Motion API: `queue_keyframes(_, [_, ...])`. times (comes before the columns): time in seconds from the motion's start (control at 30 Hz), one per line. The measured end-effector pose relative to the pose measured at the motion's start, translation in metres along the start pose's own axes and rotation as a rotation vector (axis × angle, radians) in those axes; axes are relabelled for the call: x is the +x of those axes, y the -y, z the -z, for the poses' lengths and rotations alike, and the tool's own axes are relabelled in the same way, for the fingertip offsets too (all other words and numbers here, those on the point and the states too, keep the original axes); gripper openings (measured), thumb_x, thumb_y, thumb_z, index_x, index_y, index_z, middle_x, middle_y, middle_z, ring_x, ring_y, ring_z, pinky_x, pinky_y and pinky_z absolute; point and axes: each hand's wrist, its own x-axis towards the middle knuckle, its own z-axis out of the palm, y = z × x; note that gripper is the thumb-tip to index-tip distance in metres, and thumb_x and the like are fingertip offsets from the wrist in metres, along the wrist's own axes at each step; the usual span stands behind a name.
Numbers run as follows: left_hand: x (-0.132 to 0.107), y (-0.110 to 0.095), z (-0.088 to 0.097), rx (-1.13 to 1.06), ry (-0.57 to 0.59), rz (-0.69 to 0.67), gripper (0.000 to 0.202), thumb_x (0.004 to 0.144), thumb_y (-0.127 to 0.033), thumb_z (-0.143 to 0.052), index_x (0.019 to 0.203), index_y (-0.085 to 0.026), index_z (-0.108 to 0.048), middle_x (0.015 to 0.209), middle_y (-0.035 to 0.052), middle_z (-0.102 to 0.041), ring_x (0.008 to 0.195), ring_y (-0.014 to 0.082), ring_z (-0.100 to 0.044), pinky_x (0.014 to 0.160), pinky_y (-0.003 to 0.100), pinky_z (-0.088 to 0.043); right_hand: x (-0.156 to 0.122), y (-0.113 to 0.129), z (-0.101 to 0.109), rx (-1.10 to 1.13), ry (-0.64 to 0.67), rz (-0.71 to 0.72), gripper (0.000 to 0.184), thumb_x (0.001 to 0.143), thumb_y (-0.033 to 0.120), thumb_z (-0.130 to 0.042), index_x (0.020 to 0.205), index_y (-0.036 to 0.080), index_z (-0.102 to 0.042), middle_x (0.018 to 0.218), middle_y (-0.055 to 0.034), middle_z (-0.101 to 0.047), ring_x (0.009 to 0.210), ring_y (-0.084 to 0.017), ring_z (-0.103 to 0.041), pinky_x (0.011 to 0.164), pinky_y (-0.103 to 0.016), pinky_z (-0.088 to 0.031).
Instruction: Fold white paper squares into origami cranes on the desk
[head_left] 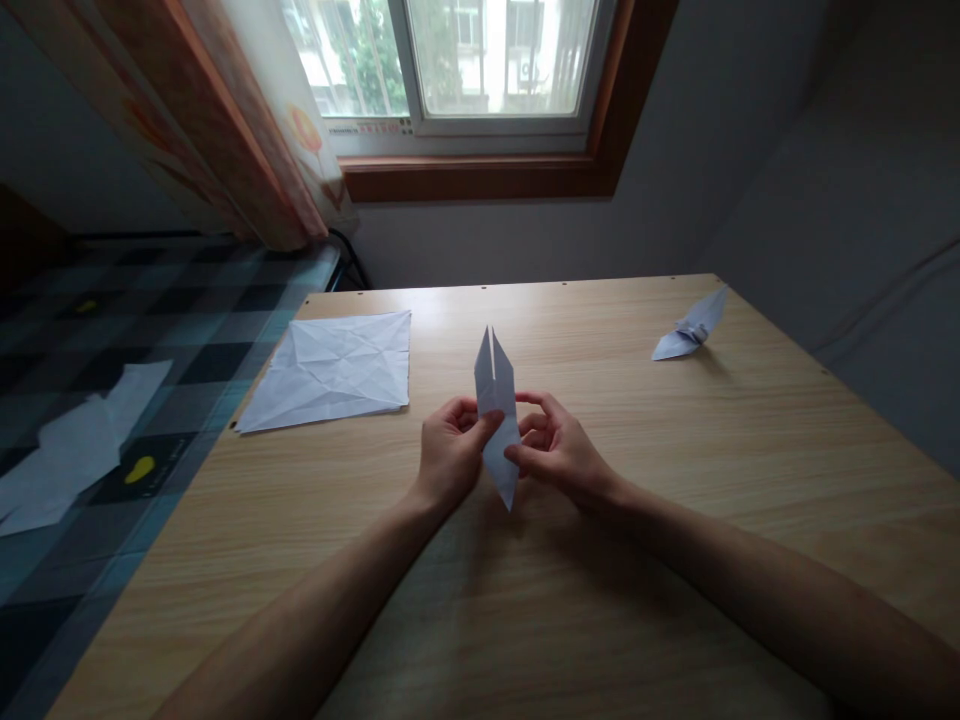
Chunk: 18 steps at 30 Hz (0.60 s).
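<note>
Both hands hold a folded white paper piece (pixel 498 400) upright above the wooden table (pixel 600 560). It is a narrow kite shape with two pointed tips at the top and one point at the bottom. My left hand (pixel 448 447) pinches its left edge with thumb and fingers closed. My right hand (pixel 555 443) pinches the right edge near the middle, fingers curled.
A creased, unfolded white paper square (pixel 330 370) lies flat at the table's far left. A finished folded paper figure (pixel 691 327) sits at the far right. Left of the table is a checked surface with white paper scraps (pixel 67 450). A window and curtain stand behind.
</note>
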Motion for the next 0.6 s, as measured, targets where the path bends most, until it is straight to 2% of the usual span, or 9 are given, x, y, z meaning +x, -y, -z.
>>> queue_keyframes(0.23, [-0.002, -0.003, -0.001, 0.093, 0.002, -0.013, 0.030, 0.066, -0.035, -0.080, 0.072, -0.015, -0.059, 0.062, -0.0004, -0.066, 0.052, 0.0116, -0.059, 0.051, 0.022, -0.045, 0.000, -0.001, -0.002, 0.017, -0.013, -0.016, 0.065, 0.072, 0.023, -0.074, 0.128, 0.023, -0.041, 0.075, 0.0042, -0.064, 0.058, -0.013, -0.064, 0.051, -0.023, -0.054])
queue_keyframes(0.3, [-0.003, -0.004, -0.001, 0.167, 0.007, -0.039, 0.030, 0.068, -0.035, -0.079, 0.080, -0.015, -0.059, 0.060, -0.0016, -0.064, 0.050, 0.0112, -0.057, 0.048, 0.021, -0.042, 0.000, 0.001, -0.002, 0.017, -0.008, -0.042, 0.066, 0.071, 0.021, -0.073, 0.129, 0.022, -0.040, 0.072, 0.0043, -0.064, 0.057, -0.013, -0.063, 0.049, -0.023, -0.053])
queue_keyframes(0.4, [0.000, -0.005, 0.004, 0.294, -0.028, -0.129, 0.038, 0.076, -0.035, -0.073, 0.105, -0.018, -0.055, 0.061, -0.0035, -0.062, 0.051, 0.0116, -0.056, 0.049, 0.021, -0.041, 0.000, 0.006, 0.000, 0.005, 0.004, -0.090, 0.070, 0.069, 0.019, -0.070, 0.131, 0.021, -0.038, 0.070, 0.0036, -0.066, 0.054, -0.013, -0.061, 0.047, -0.023, -0.051])
queue_keyframes(0.5, [0.006, -0.006, 0.013, 0.491, -0.048, -0.246, 0.050, 0.084, -0.031, -0.064, 0.128, -0.021, -0.043, 0.085, 0.0018, -0.066, 0.064, 0.0140, -0.060, 0.060, 0.027, -0.048, -0.001, 0.008, 0.005, -0.048, -0.013, -0.148, 0.073, 0.066, 0.016, -0.067, 0.132, 0.020, -0.036, 0.065, 0.0053, -0.065, 0.048, -0.012, -0.058, 0.044, -0.021, -0.048])
queue_keyframes(0.6, [0.009, -0.009, 0.019, 0.902, -0.014, -0.460, 0.059, 0.078, -0.022, -0.069, 0.132, -0.022, -0.045, 0.115, 0.0099, -0.061, 0.096, 0.0228, -0.059, 0.086, 0.041, -0.048, -0.002, 0.010, 0.009, -0.191, -0.028, -0.221, 0.069, 0.066, 0.012, -0.061, 0.131, 0.019, -0.039, 0.057, 0.0083, -0.061, 0.042, -0.012, -0.054, 0.038, -0.019, -0.042])
